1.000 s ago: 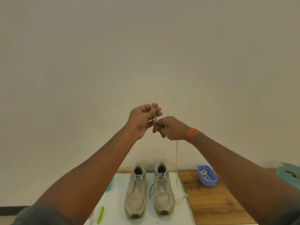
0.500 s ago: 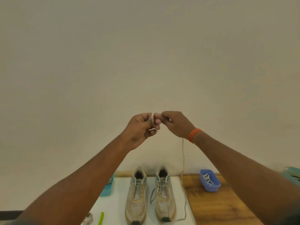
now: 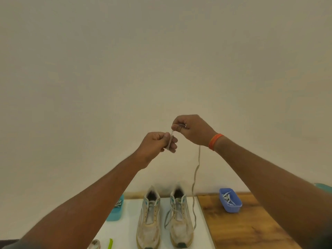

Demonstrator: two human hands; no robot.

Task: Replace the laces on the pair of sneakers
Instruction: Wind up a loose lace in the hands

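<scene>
A plain wall (image 3: 161,60) fills most of the view above a tabletop (image 3: 251,227), part white, part wood. Two worn sneakers (image 3: 162,218) stand side by side on the white part, toes toward the person. A teal tray (image 3: 115,211) sits to their left, a blue tray (image 3: 230,200) of laces on the wood to their right. Raised before the wall, the left hand (image 3: 156,143) grips a wound bundle of lace (image 3: 195,175), and the right hand (image 3: 193,130) pinches the strand just above it; the rest hangs to the right sneaker.
</scene>
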